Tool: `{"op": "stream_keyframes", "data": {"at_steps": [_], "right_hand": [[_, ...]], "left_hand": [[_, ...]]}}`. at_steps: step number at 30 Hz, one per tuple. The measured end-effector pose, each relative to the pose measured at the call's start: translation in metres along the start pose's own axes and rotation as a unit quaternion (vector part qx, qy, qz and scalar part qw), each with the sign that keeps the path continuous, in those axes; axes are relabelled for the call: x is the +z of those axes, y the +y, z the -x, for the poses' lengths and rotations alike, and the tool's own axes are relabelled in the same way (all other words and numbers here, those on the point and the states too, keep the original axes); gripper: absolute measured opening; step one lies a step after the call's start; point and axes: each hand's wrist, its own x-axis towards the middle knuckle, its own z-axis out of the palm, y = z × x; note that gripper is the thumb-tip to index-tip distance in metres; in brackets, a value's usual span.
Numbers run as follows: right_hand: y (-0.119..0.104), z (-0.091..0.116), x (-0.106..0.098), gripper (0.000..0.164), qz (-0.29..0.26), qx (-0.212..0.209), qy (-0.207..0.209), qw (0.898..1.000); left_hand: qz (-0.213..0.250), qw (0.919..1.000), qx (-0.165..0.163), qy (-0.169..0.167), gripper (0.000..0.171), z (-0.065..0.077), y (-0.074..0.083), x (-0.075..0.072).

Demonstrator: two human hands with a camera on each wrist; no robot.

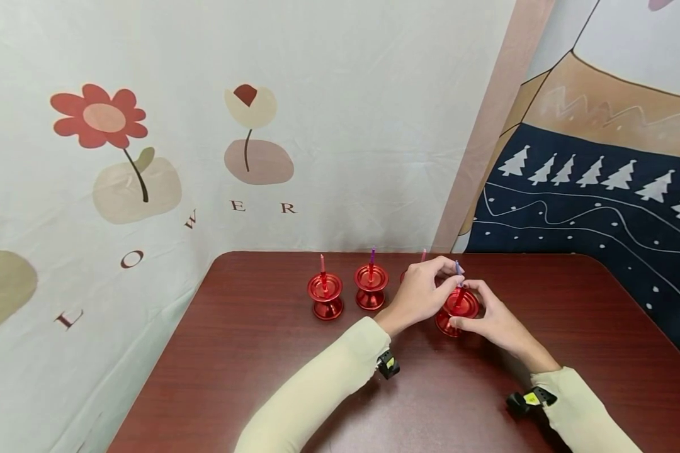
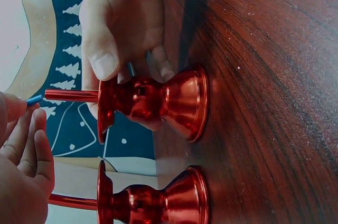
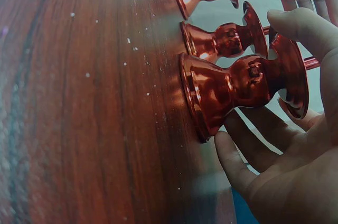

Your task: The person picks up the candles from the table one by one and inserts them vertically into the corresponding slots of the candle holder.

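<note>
A shiny red metal candle holder stands on the table, with a dish and a thin upright tube on top. My right hand holds it by the dish, thumb on the near side and fingers round the far side. Above it, my left hand pinches a thin blue candle between thumb and fingers. In the left wrist view the candle's lower end is right at the tube's mouth, tilted slightly against it. The right wrist view shows my fingers behind the holder's waist.
To the left stand a red holder with a pink candle and another with a purple candle. A third, with a pink candle, is mostly behind my left hand. A printed cloth hangs behind the table.
</note>
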Motion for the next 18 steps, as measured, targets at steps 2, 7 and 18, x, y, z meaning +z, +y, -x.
{"op": "stream_keyframes", "data": {"at_steps": [2, 7, 18], "right_hand": [[-0.0001, 0.0000, 0.0002, 0.070, 0.001, 0.002, 0.001, 1.000], [0.0001, 0.0001, 0.0004, 0.071, 0.000, -0.001, 0.002, 1.000], [0.0019, -0.0004, 0.0002, 0.071, 0.000, -0.003, 0.003, 1.000]], "left_hand": [[0.003, 1.0000, -0.001, -0.002, 0.016, -0.0007, -0.0005, 0.0009], [0.004, 1.0000, 0.001, -0.007, 0.017, -0.0024, -0.0010, 0.0023], [-0.023, 0.9996, 0.009, -0.016, 0.016, -0.0035, 0.0006, 0.0047]]}}
